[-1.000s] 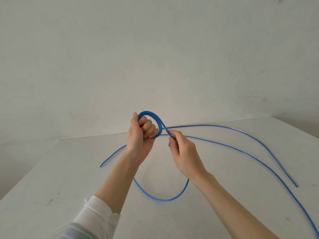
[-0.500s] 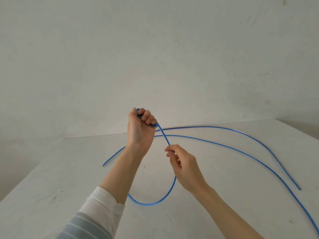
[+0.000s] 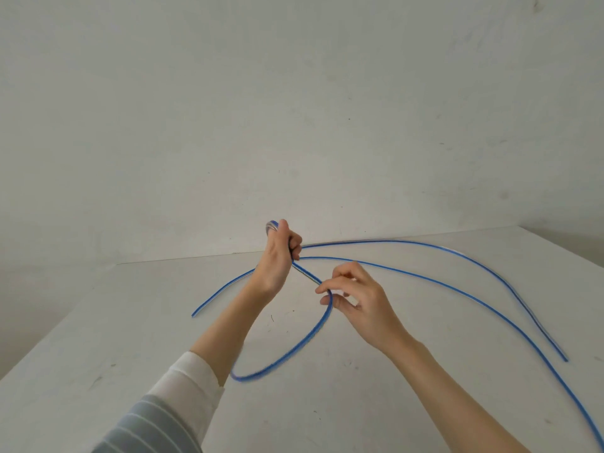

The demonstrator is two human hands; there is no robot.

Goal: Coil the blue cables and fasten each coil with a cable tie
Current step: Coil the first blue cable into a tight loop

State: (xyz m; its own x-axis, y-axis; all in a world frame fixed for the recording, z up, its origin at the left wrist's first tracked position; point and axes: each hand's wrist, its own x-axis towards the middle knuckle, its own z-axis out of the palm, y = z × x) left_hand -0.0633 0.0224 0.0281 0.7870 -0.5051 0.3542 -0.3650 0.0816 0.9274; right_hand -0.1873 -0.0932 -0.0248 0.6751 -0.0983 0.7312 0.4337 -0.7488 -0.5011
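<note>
My left hand (image 3: 276,259) is raised above the white table (image 3: 392,371) and is closed around a small coil of blue cable (image 3: 307,341). A bit of the coil shows above its thumb. From that fist the cable runs down and right to my right hand (image 3: 354,297), which pinches it between thumb and fingers. Below the pinch the cable hangs in a loose loop that passes behind my left forearm. A second blue cable (image 3: 490,269) lies on the table in a long arc to the right. No cable tie is in view.
A plain white wall rises behind the table's far edge. The long strands of blue cable sweep across the table's right half toward its front right corner. One loose cable end (image 3: 195,314) lies on the left side of the table.
My left hand has turned so the coil is mostly hidden in the fist. My right hand has slid down the cable, away from the left hand, and the hanging loop has swung left.
</note>
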